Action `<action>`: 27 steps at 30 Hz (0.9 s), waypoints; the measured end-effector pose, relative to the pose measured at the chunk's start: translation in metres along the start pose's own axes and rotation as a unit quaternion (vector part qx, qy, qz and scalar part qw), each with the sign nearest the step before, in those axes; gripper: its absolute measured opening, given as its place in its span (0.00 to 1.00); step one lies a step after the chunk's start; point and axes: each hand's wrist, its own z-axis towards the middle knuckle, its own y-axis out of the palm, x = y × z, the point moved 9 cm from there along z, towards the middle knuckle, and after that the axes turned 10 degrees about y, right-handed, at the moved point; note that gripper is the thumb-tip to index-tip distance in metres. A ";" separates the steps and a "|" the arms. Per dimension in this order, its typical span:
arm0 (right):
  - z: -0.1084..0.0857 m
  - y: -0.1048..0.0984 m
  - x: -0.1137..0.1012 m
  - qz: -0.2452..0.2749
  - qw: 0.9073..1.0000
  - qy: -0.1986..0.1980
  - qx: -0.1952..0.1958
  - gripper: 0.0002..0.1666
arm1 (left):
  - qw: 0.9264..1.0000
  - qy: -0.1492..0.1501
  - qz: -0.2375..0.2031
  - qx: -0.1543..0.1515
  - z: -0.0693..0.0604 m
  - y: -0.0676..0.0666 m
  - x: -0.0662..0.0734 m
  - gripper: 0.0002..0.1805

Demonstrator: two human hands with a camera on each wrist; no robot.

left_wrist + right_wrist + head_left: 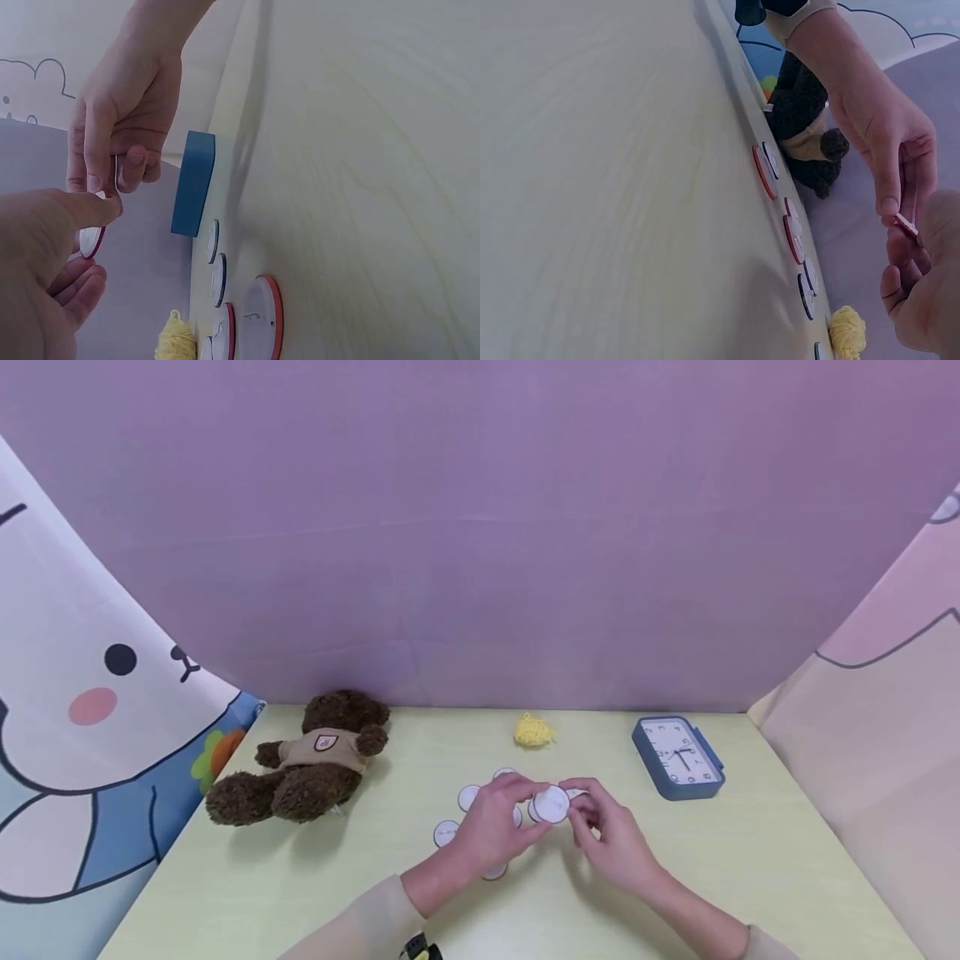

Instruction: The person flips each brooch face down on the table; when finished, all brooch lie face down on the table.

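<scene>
My left hand (491, 827) pinches a white round disc (551, 805) between thumb and fingers, above the table. A red rim shows on this disc (91, 241) in the left wrist view. My right hand (613, 839) meets its right edge with curled fingers and appears to grip it too; a small white piece (576, 793) shows between those fingers, too hidden to identify. Several similar discs lie flat below and left of the hands, among them one disc (446, 833) at the left and a red-rimmed disc (264, 319) with a dark mark.
A brown teddy bear (322, 768) in a beige shirt lies at the left of the table (780, 860). Yellow yarn (532, 732) sits at the back middle. At the right lies a blue clock (678, 756). A purple cloth (480, 568) hangs behind.
</scene>
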 end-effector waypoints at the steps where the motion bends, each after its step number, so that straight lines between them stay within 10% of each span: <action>1: -0.001 0.001 0.000 0.001 1.000 0.000 -0.004 0.19 | 1.000 -0.003 0.009 -0.011 0.000 0.002 0.000 0.23; 14: -0.013 0.013 0.019 -0.081 0.994 0.043 -0.058 0.27 | 0.985 0.002 0.085 -0.152 -0.013 0.040 -0.004 0.18; 21: -0.021 0.027 0.036 -0.113 0.986 0.088 -0.080 0.19 | 0.976 0.001 0.099 -0.193 -0.021 0.056 -0.006 0.12; 27: -0.024 0.035 0.030 -0.134 0.987 0.052 -0.075 0.15 | 0.975 -0.014 0.092 -0.202 -0.026 0.061 -0.007 0.08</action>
